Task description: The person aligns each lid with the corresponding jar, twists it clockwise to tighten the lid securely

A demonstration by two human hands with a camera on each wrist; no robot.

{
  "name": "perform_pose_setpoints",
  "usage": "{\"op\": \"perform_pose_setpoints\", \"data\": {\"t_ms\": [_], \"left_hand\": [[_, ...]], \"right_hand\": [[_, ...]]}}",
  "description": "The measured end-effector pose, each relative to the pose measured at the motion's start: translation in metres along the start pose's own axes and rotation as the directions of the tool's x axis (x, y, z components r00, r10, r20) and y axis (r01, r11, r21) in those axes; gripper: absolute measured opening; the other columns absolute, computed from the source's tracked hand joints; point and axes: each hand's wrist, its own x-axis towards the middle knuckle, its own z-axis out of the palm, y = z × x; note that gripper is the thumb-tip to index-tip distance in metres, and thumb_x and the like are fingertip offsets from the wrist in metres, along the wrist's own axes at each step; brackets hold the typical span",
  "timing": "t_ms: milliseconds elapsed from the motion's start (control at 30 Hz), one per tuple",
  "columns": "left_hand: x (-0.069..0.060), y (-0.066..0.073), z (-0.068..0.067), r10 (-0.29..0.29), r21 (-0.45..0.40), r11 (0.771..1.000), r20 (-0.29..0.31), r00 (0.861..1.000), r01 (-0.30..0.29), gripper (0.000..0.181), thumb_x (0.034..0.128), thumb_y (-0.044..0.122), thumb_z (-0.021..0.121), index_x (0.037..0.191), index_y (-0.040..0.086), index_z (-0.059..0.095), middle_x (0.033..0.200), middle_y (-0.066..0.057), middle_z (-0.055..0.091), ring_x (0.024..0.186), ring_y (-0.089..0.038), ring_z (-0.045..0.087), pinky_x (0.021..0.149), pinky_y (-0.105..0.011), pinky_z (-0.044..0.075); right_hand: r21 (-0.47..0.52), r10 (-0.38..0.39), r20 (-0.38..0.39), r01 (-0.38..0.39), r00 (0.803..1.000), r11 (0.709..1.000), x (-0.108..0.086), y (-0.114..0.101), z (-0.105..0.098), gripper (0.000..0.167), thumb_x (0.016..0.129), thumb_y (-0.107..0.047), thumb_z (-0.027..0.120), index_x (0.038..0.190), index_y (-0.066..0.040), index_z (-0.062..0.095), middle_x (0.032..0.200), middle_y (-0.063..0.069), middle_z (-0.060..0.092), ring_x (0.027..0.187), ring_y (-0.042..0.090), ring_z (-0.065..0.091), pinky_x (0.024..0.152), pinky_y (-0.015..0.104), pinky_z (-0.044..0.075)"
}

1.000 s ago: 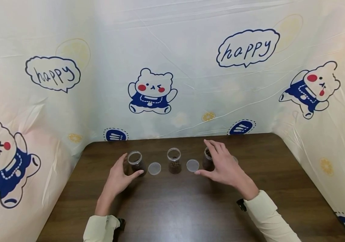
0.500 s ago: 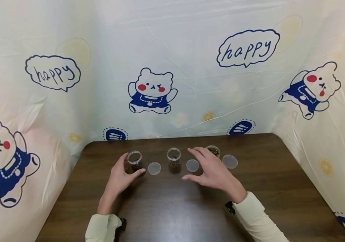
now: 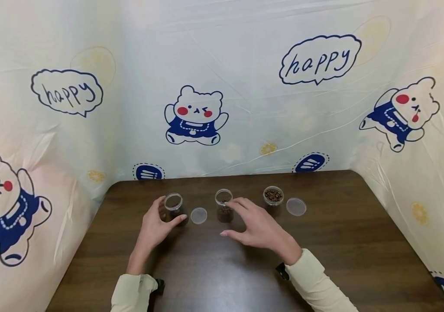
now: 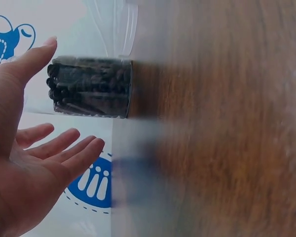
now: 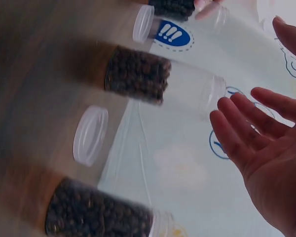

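Three clear open-topped jars stand in a row on the table, holding dark coffee-like beans. My left hand [image 3: 158,223] is spread around the left jar [image 3: 176,210]; in the left wrist view its fingers [image 4: 71,148] and thumb are apart from that jar [image 4: 91,89]. My right hand [image 3: 258,227] hovers beside the middle jar [image 3: 224,212], fingers relaxed and holding nothing. The right wrist view shows those fingertips close to the mouth of the partly filled middle jar [image 5: 138,74]. Fuller than the middle one is the right jar [image 3: 273,197].
One clear round lid [image 3: 199,215] lies between the left and middle jars, another lid [image 3: 296,206] right of the right jar. A third lid [image 5: 91,136], covered by my right hand in the head view, lies between the middle and right jars. Patterned curtains surround the brown table [image 3: 222,277].
My right hand has moved left, from the right jar past a lid to the middle jar, uncovering the right jar and the rightmost lid. My left hand has stayed by the left jar.
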Motion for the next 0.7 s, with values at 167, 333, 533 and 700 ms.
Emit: {"op": "perform_pose_setpoints", "data": {"t_ms": [167,333,533,700], "left_hand": [[0.0,0.001,0.002,0.004,-0.012,1.0,0.007,1.0,-0.004,0.105,0.081,0.056,0.087,0.158,0.008,0.036,0.153,-0.024,0.054,0.136,-0.042,0.059,0.112,-0.057,0.051],[0.001,0.001,0.004,0.016,-0.013,1.0,-0.003,1.0,-0.016,0.103,0.0808,0.056,0.087,0.158,0.009,0.038,0.151,-0.023,0.056,0.134,-0.042,0.061,0.111,-0.058,0.052],[0.0,0.0,0.006,0.021,-0.009,1.0,-0.015,1.0,-0.021,0.101,0.0814,0.052,0.089,0.158,0.009,0.037,0.15,-0.024,0.057,0.134,-0.042,0.061,0.11,-0.058,0.052],[0.0,-0.001,0.009,0.039,-0.028,0.999,-0.027,0.999,-0.04,0.098,0.0814,0.045,0.091,0.156,0.007,0.039,0.15,-0.023,0.058,0.133,-0.041,0.062,0.11,-0.058,0.052]], "right_hand": [[0.039,-0.009,0.067,0.007,0.998,0.999,0.006,-0.007,0.01,0.076,0.095,-0.058,0.072,0.153,-0.014,0.052,0.151,0.007,0.058,0.137,0.024,0.06,0.111,0.044,0.054],[0.039,0.004,0.12,-0.008,0.993,0.999,0.016,-0.016,0.021,0.074,0.097,-0.054,0.071,0.152,-0.007,0.052,0.154,0.011,0.057,0.143,0.028,0.056,0.115,0.046,0.051],[-0.006,0.024,0.17,-0.023,0.985,1.0,0.027,-0.026,0.042,0.069,0.101,-0.051,0.068,0.148,-0.003,0.055,0.149,0.013,0.06,0.139,0.027,0.059,0.113,0.044,0.052],[0.002,0.068,0.2,-0.07,0.977,0.998,0.034,-0.032,0.06,0.065,0.102,-0.045,0.067,0.148,-0.001,0.054,0.148,0.015,0.06,0.139,0.027,0.059,0.113,0.043,0.052]]}}
